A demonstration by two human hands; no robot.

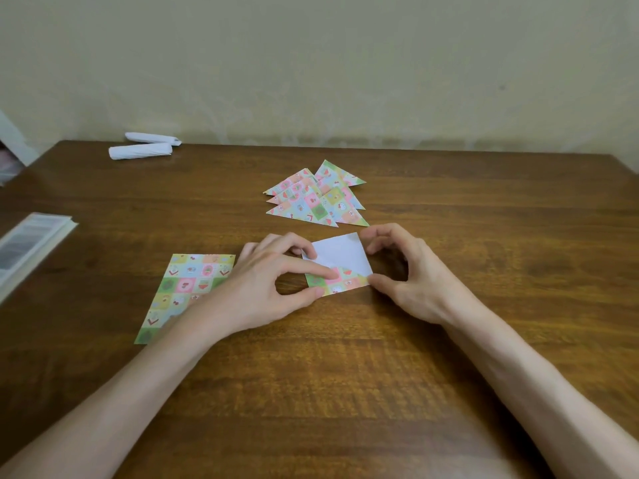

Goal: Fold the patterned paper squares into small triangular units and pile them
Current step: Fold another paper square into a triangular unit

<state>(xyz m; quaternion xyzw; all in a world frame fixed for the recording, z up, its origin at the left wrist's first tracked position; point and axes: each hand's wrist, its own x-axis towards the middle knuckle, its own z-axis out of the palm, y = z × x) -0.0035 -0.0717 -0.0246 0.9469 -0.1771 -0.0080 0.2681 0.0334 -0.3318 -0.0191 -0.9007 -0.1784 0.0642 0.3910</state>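
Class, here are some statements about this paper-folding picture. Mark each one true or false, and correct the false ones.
1. The left hand and right hand both pinch the paper. True.
2. The triangles lie nearer the person than that paper. False: they lie beyond it, toward the wall.
3. Flat patterned sheets lie beside the left hand. True.
4. The paper is patterned on both sides. False: its upturned side is white, with only the folded-up corner showing pattern.
5. Two white rolls lie at the far left of the table. True.
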